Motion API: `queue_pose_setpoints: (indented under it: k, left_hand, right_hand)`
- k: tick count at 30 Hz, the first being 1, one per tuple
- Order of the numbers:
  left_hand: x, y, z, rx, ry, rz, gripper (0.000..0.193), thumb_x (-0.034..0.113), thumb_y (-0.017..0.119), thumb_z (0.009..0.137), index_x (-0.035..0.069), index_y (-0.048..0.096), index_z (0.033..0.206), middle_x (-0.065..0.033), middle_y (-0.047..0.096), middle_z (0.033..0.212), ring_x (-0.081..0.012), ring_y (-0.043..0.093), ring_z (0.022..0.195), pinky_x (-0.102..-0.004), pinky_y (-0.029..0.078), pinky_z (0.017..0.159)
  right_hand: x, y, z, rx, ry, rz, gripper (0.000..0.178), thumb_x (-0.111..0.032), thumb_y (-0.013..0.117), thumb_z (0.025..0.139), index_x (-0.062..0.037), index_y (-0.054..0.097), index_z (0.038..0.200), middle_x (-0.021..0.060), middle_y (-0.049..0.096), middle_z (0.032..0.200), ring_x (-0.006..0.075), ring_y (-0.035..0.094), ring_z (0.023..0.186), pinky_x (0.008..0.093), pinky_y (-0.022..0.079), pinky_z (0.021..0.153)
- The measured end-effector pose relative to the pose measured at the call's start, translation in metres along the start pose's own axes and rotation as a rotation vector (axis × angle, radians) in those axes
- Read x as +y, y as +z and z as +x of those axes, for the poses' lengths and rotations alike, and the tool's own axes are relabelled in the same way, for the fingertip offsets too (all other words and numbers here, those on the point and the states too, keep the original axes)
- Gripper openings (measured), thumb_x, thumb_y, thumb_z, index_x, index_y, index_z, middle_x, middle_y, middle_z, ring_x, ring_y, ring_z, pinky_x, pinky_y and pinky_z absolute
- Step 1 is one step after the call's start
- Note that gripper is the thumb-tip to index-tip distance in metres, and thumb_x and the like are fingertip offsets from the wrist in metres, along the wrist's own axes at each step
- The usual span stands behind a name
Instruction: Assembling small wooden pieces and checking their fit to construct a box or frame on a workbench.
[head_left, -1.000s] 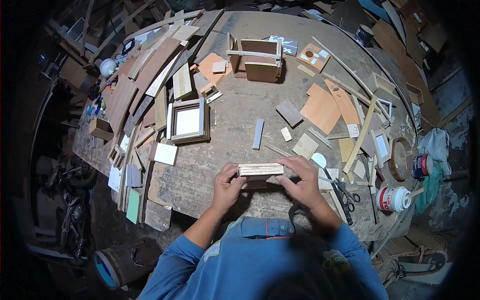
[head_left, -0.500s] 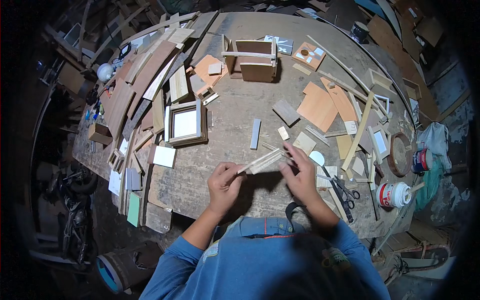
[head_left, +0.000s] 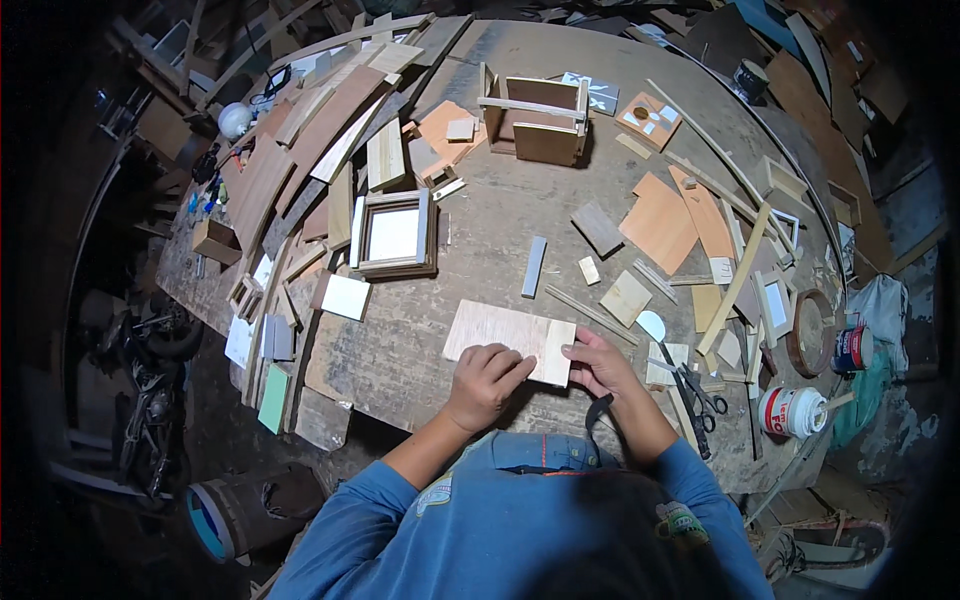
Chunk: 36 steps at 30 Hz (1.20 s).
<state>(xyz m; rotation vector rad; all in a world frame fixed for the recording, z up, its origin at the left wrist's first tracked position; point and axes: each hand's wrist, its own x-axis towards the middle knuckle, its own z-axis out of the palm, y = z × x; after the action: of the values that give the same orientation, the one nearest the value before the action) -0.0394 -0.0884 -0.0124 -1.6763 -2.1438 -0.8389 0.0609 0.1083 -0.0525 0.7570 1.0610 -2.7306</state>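
A thin, pale rectangular wooden board (head_left: 497,328) lies level in front of me, with a lighter wooden piece (head_left: 553,350) across its right end. My left hand (head_left: 486,384) has its fingers bent over the board's near edge, its thumb hidden. At the right end, my right hand (head_left: 604,370) grips the board, thumb on top and the other fingers partly underneath. Just beyond the board, a narrow grey strip (head_left: 534,267) and thin wooden sticks (head_left: 592,314) lie on the worktable (head_left: 400,350).
Square wooden frames (head_left: 430,235) sit at left beside piled boards (head_left: 262,195). An open wooden box frame (head_left: 545,142) stands at the back. To the right are scissors (head_left: 712,402), a white tub (head_left: 792,412), a round wooden ring (head_left: 811,330) and scattered offcuts (head_left: 660,225).
The board, seen edge-on and tilted before, has turned so its broad face shows. My left hand has moved right along it, and my right hand has closed on its right end.
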Motion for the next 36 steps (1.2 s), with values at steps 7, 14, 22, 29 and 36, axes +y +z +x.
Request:
queue_pose_setpoints:
  k: [7,14,22,29,36]
  left_hand:
    - [0.01,0.006,-0.037,-0.157,-0.105,-0.076,0.038,0.012,0.067,0.067,0.012,0.065,0.105,-0.0027,0.06,0.093,-0.0224,0.057,0.087,-0.0356,0.044,0.073]
    - [-0.014,0.005,-0.044,0.022,-0.455,-0.208,0.029,0.009,0.068,0.073,0.005,0.064,0.102,-0.0115,0.059,0.096,-0.0281,0.058,0.087,-0.0375,0.046,0.078]
    - [-0.048,0.011,-0.054,0.101,-0.923,-0.463,0.036,0.003,0.066,0.074,-0.001,0.061,0.11,-0.0143,0.06,0.101,-0.0244,0.059,0.093,-0.0314,0.047,0.083]
    - [-0.061,0.023,-0.072,0.121,-0.957,-0.513,0.041,-0.001,0.064,0.074,-0.002,0.059,0.114,-0.0138,0.06,0.103,-0.0223,0.06,0.094,-0.031,0.047,0.084]
    - [-0.059,0.024,-0.07,0.16,-1.181,-0.787,0.04,-0.004,0.059,0.078,-0.004,0.056,0.118,-0.0098,0.063,0.103,-0.0147,0.06,0.09,-0.0255,0.048,0.081]
  right_hand:
    - [0.017,-0.013,0.015,0.013,0.055,-0.266,0.047,-0.004,0.061,0.082,-0.0035,0.047,0.127,0.0056,0.061,0.112,0.0151,0.062,0.094,0.0289,0.05,0.081]
    - [0.025,-0.019,0.012,0.334,-0.363,-1.029,0.063,-0.008,0.07,0.072,0.0,0.046,0.129,0.0116,0.063,0.095,0.0181,0.065,0.079,0.0268,0.051,0.068]
    - [0.027,-0.008,-0.002,0.387,-0.314,-0.974,0.065,-0.006,0.072,0.067,-0.0012,0.048,0.127,0.0102,0.06,0.086,0.0152,0.062,0.07,0.027,0.05,0.063]
    - [0.032,-0.013,0.001,0.368,-0.331,-0.957,0.061,-0.002,0.069,0.069,-0.0035,0.049,0.127,0.0104,0.062,0.083,0.0166,0.063,0.069,0.028,0.05,0.063]
    - [0.035,-0.013,-0.002,0.358,-0.335,-0.882,0.058,-0.002,0.068,0.071,-0.003,0.049,0.126,0.0098,0.062,0.083,0.0156,0.063,0.07,0.0277,0.05,0.064]
